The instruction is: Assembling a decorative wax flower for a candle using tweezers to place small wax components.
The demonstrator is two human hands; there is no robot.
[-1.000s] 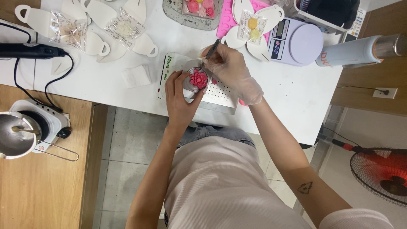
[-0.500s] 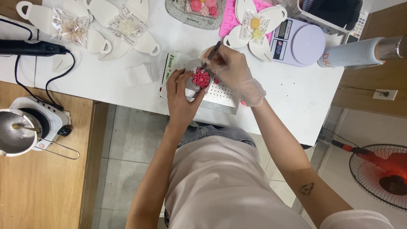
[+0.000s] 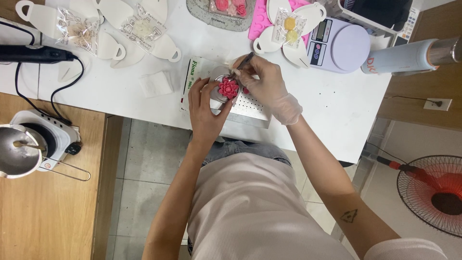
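Observation:
A small round clear dish [image 3: 217,77] with a pink flower-shaped piece [image 3: 228,88] in it sits over a perforated metal plate [image 3: 249,106] on the white table [image 3: 332,106]. My bare left hand [image 3: 204,113] grips the dish from the near side. My right hand [image 3: 263,82], in a clear glove, pinches a thin dark tool [image 3: 244,61] whose tip touches the flower's far edge.
A lilac kitchen scale [image 3: 338,46], a pink mould [image 3: 260,21] and a grey tray of pink flowers [image 3: 226,10] lie behind. White cup-shaped cards with bagged pieces [image 3: 142,30] spread left. A hot plate with a metal pot [image 3: 19,151] stands on the wooden bench. A fan [image 3: 435,192] is at right.
The view has shifted slightly. My right hand has raised the tool a little at the flower's edge; my left hand keeps its hold on the dish.

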